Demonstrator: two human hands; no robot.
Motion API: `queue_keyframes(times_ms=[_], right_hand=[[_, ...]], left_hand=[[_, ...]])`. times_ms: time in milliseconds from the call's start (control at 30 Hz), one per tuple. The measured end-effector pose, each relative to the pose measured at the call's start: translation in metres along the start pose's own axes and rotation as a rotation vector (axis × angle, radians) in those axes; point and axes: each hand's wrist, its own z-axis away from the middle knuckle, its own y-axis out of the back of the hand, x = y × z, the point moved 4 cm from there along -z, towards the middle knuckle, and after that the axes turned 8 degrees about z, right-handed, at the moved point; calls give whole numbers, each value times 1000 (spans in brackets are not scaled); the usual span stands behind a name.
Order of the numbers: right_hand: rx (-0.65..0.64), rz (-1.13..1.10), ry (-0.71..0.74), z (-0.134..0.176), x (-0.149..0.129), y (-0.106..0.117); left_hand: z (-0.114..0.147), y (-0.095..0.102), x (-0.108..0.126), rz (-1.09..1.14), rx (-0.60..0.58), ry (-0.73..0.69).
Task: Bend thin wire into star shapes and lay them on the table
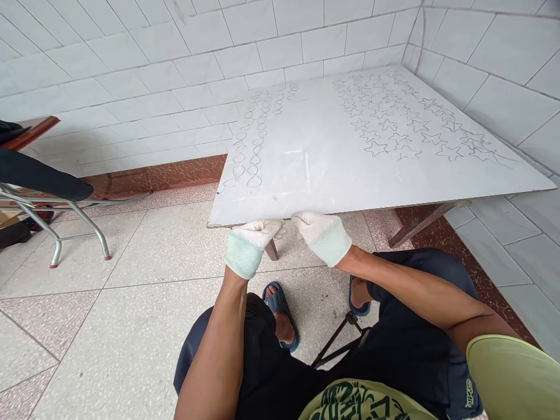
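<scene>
Nearest figure-eight: a thin, dark, two-looped outline, apparently bent wire, lying flat toward the near left of the white tabletop; 12 o'clock is straight away from the person.
Its long axis: roughly 12 to 6, in line with the column of like shapes beyond it.
Nearer hand: the left hand, which has this figure-eight at its 12 o'clock, near but apart.
Farther hand: the right hand, with the same shape at its 10 to 11 o'clock.
Near edge: runs from 9 to 3, with both gloved hands at its left part, seemingly touching it; most of the tabletop spreads from their 12 to their 2.
Gap between hands: small, the bunched fingertips facing each other along the 9–3 line.
Left fingers: bunched narrow at the edge; I cannot tell whether something thin is pinched in them.
Right fingers: folded in much the same way, their contents hidden as well.
Star outlines: a scattered group at the right hand's 1 to 2 o'clock, well apart from it.
Tiled wall: beyond the far edge, at 12.
Sandalled feet: below the tabletop, around 6 from the hands.
Metal-legged seat: well off at 9.
</scene>
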Motion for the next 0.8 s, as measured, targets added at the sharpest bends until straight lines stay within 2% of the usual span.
queue_keyframes(times_ms=[133,333,467,567,700,800], right_hand=[[-7,-67,-23,2,2,-4],[-56,-390,-196,5,9,-15],[-117,-651,-314,6,2,-11],[-149,-760,-319,4,-6,-6],[-194,-788,-293,-2,-7,-8],[-161,-655,-299,-1,0,-11]], left_hand=[[2,-5,2,-41,-27,17],[2,-6,-12,30,-25,65],[1,-6,-22,116,-35,60],[0,-5,-24,154,-24,55],[-1,-1,-17,106,9,26],[0,1,-10,48,60,11]])
